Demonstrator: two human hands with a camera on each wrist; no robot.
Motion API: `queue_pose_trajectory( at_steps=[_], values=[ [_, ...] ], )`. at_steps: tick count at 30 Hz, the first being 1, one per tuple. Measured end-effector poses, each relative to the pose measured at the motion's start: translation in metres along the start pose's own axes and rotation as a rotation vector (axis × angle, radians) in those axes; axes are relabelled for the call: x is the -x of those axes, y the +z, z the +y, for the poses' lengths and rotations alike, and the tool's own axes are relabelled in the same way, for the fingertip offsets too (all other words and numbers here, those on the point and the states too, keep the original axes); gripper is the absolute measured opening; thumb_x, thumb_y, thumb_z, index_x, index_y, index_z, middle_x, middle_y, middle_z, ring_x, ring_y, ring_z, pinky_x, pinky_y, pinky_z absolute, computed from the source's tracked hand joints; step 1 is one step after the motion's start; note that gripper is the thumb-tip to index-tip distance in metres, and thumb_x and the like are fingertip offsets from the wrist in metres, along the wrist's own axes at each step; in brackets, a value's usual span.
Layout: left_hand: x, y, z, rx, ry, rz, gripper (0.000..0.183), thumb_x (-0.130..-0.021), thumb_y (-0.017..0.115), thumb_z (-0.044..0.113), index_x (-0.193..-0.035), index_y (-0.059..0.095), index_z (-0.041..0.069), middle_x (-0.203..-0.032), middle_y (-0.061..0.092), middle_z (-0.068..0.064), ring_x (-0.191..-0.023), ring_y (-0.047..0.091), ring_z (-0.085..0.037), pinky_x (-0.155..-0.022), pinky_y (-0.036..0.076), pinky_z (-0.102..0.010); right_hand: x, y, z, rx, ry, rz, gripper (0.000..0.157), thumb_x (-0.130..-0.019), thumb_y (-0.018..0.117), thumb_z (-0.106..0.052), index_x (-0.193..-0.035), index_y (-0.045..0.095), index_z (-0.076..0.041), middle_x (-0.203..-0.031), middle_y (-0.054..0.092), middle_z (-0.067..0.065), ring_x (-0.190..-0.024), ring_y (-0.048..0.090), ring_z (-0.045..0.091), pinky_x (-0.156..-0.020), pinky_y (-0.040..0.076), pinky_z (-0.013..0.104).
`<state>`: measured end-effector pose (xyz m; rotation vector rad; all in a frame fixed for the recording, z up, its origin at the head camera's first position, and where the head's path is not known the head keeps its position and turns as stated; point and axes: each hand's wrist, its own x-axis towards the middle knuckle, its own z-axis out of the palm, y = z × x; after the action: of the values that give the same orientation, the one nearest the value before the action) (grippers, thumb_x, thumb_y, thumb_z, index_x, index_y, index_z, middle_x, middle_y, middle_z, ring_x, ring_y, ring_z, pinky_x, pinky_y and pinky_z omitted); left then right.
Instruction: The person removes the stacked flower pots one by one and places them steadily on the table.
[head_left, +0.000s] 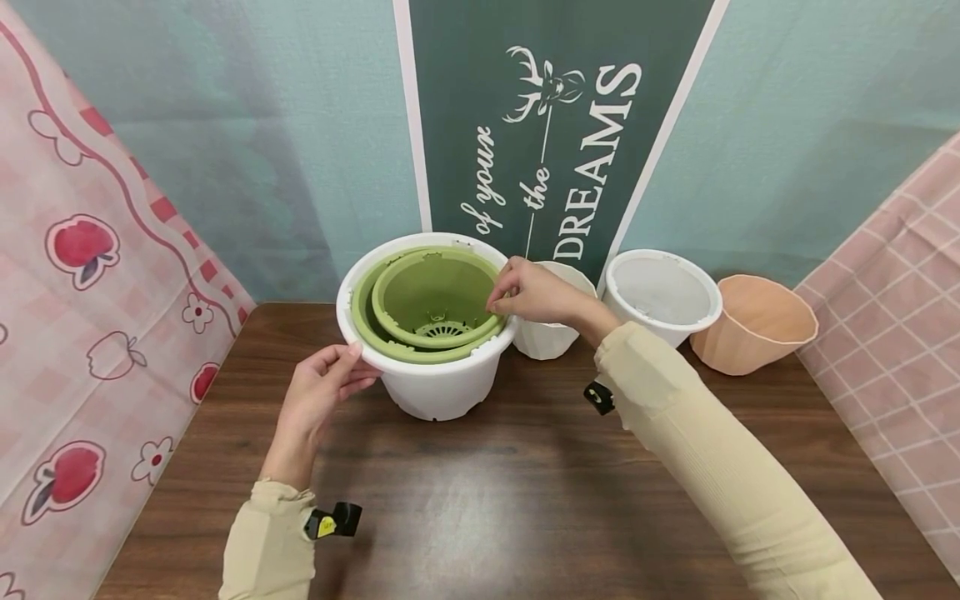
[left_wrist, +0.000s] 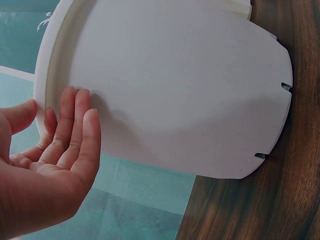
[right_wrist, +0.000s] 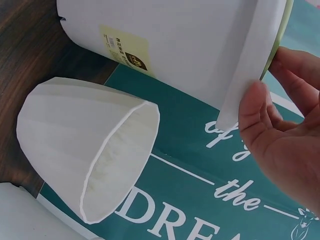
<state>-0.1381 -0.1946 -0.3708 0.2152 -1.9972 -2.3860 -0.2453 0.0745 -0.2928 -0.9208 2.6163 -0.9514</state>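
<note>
A large white flowerpot stands upright, with a green pot inside it and a smaller green pot nested in that one, slots in its bottom. My left hand grips the white rim at the left, thumb on the edge and fingers below it, as the left wrist view shows. At the right side, my right hand pinches a green rim between thumb and fingers. The two green rims lie close together there, so I cannot tell whether it holds one or both.
Right of the large pot stand a white faceted pot, a white round pot and a peach faceted pot along the back of the wooden table. A fabric backdrop hangs behind, with patterned cloth at both sides.
</note>
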Motion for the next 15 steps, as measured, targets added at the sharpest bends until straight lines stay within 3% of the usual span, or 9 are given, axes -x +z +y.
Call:
queue_pose_trajectory(
  at_steps=[7,11,15],
  values=[
    [0.0007,0.0011,0.0009,-0.002,-0.011,0.003,0.017,-0.094,0.052,0.018,-0.082,0.056,0.006,-0.071,0.065,0.0,-0.072,0.065,-0.012,-0.073,0.054,-0.026,0.0004,-0.0031,-0.0038,0.051,0.094,-0.028,0.011,-0.084,0.062,-0.011,-0.087,0.072,-0.005,-0.08,0.065,0.003,-0.065,0.052,0.012,-0.056,0.045,0.022],
    [0.0007,0.0012,0.0012,-0.001,-0.012,0.004,0.016,-0.094,0.052,0.017,-0.082,0.056,0.007,-0.07,0.065,0.0,-0.072,0.065,-0.012,-0.073,0.054,-0.026,-0.001,-0.0048,-0.007,0.068,0.156,-0.036,0.011,-0.085,0.062,-0.013,-0.087,0.072,-0.007,-0.077,0.065,0.002,-0.054,0.05,0.01,-0.048,0.046,0.021],
    [0.0005,0.0012,0.0015,-0.008,-0.017,0.002,0.016,-0.094,0.053,0.018,-0.083,0.056,0.006,-0.071,0.066,0.0,-0.072,0.065,-0.012,-0.073,0.054,-0.026,-0.0032,-0.0052,-0.0095,0.1,0.165,-0.045,0.01,-0.084,0.062,-0.013,-0.085,0.071,-0.008,-0.08,0.065,0.003,-0.046,0.048,0.009,-0.044,0.045,0.021]
  ],
)
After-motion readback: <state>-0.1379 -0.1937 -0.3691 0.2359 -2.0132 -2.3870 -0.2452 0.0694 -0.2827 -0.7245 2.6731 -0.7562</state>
